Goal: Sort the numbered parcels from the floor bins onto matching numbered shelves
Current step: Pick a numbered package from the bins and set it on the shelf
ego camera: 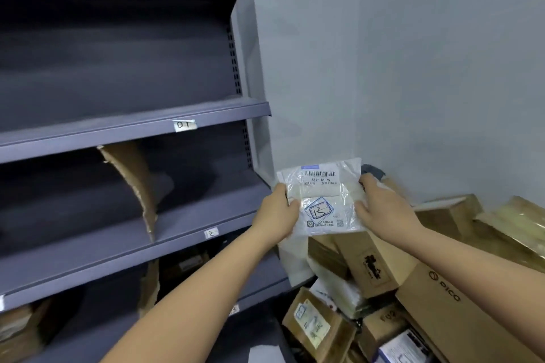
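Observation:
A flat white plastic parcel (323, 196) with a barcode label and a handwritten mark in a drawn box is held up in front of the wall, just right of the shelf unit. My left hand (277, 212) grips its left edge, thumb on the front. My right hand (380, 205) grips its right edge. The grey shelf unit (132, 127) fills the left side. One shelf edge carries a label reading 01 (185, 125), the shelf below a small handwritten label (211, 233), and a lower one a partly hidden label (234, 309).
A pile of cardboard boxes and plastic parcels (383, 289) lies on the floor at the lower right, against the wall. A torn cardboard divider (138, 183) stands on the middle shelf. A few parcels sit on the lower shelves (188, 264).

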A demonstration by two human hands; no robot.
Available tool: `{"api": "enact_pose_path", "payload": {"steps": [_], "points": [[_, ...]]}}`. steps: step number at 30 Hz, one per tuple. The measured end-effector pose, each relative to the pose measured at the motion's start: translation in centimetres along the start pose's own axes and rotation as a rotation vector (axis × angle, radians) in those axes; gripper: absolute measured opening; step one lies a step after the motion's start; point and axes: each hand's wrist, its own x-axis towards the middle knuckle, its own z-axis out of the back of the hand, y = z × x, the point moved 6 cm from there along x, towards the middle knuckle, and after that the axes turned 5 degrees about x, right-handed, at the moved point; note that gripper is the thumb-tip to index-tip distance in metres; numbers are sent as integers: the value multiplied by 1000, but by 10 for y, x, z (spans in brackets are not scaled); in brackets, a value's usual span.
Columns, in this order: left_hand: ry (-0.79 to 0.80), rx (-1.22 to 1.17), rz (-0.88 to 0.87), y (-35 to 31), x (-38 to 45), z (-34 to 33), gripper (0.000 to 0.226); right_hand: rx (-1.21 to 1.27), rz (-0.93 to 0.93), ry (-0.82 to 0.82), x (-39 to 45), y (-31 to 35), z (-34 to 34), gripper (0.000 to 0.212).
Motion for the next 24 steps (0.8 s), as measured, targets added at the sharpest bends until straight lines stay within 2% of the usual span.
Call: {"api": "enact_pose_path", "payload": {"steps": [5,15,19,24], "points": [[-84,-32,117,50,-47,52,19,69,122,87,0,65,-26,29],[-279,22,290,143,-135,160,19,73,390,164,-28,208,-77,27],[-322,9,335,175,-167,193,21,63,440,166,-43,258,-95,27],[-282,8,353,211,-195,206,17,39,423,217,-70,291,-122,29]]}}
